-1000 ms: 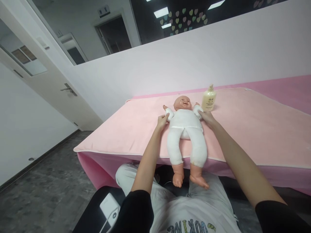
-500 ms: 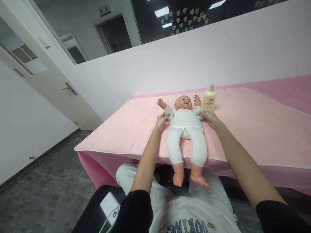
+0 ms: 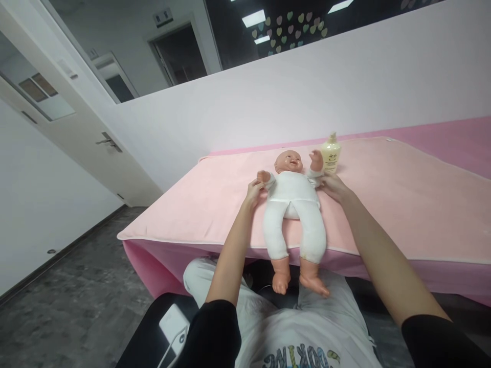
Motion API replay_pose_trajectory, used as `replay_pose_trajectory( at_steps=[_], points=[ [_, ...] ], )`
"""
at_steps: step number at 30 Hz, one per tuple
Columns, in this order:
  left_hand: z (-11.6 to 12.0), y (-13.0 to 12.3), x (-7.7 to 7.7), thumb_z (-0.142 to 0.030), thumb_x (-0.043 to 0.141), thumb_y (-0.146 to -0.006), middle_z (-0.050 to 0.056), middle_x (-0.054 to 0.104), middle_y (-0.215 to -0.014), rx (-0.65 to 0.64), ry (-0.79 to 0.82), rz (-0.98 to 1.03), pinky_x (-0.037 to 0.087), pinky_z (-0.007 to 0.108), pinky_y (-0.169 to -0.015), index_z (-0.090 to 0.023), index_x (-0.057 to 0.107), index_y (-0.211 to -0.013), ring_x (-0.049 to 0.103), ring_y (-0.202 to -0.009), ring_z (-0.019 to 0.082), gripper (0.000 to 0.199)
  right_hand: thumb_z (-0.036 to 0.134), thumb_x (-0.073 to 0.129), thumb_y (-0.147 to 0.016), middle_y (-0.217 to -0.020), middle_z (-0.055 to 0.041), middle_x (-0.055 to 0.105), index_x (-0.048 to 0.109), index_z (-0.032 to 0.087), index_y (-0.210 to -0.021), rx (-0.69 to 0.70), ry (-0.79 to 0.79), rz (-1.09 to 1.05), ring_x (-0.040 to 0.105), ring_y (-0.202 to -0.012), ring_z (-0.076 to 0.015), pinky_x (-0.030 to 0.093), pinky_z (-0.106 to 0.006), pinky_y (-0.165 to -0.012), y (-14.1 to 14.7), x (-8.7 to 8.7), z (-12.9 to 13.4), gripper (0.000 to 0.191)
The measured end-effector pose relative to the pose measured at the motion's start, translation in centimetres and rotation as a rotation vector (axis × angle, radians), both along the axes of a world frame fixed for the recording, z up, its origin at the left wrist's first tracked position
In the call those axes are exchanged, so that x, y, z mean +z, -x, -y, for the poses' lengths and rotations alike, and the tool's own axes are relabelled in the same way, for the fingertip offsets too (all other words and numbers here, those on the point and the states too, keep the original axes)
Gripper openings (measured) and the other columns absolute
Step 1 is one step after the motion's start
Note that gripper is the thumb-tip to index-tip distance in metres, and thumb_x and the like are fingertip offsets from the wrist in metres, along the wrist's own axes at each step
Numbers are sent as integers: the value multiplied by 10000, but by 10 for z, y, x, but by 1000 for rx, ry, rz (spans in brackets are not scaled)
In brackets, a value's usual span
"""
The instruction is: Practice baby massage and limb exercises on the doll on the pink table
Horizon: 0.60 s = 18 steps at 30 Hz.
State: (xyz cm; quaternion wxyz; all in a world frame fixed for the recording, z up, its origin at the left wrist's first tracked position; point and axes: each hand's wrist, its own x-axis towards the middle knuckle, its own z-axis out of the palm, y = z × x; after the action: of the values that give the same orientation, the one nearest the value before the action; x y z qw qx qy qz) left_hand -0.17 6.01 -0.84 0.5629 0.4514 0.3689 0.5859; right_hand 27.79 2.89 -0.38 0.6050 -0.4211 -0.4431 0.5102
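A baby doll with a white cloth body lies face up on the pink blanket, head toward the wall. Its feet hang past the table's front edge, over my lap. My left hand is closed on the doll's arm at the left of the view. On the other side my right hand grips the doll's other arm, whose plastic hand points up. Just behind my right hand stands a pale yellow pump bottle, upright and apart from my fingers.
Behind the table rises a white wall with a dark window above it. At the left is a door with a metal handle. A white device with a cord lies by my left thigh on a black seat.
The doll's arm in my left hand has come down and bent toward the blanket. The arm in my right hand has tilted outward, its hand now overlapping the bottle.
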Motion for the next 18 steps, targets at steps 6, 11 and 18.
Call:
replay_pose_trajectory(
  at_steps=[6,11,18],
  points=[
    [-3,1,-1,-316,755,-644,38,673,-775,-32,-11,-70,462,252,-685,-136,671,-800,593,-683,114,253,236,647,-725,-783,-29,668,657,160,-826,-223,14,189,603,-724,-145,489,-241,-631,7,-8,-13,127],
    [-13,-2,-12,-445,732,-690,-8,532,-515,138,58,-307,362,225,-517,-130,587,-596,491,-491,86,359,307,665,-734,-677,-12,619,640,151,-763,-316,4,357,555,-646,-141,450,-244,-585,14,-12,-14,160],
    [-6,1,-7,-365,750,-661,31,645,-687,-38,43,-136,440,244,-600,-130,647,-787,582,-617,117,285,216,716,-590,-779,-21,676,679,155,-807,-192,48,125,609,-703,-151,502,-265,-649,3,-15,-19,228]
  ],
)
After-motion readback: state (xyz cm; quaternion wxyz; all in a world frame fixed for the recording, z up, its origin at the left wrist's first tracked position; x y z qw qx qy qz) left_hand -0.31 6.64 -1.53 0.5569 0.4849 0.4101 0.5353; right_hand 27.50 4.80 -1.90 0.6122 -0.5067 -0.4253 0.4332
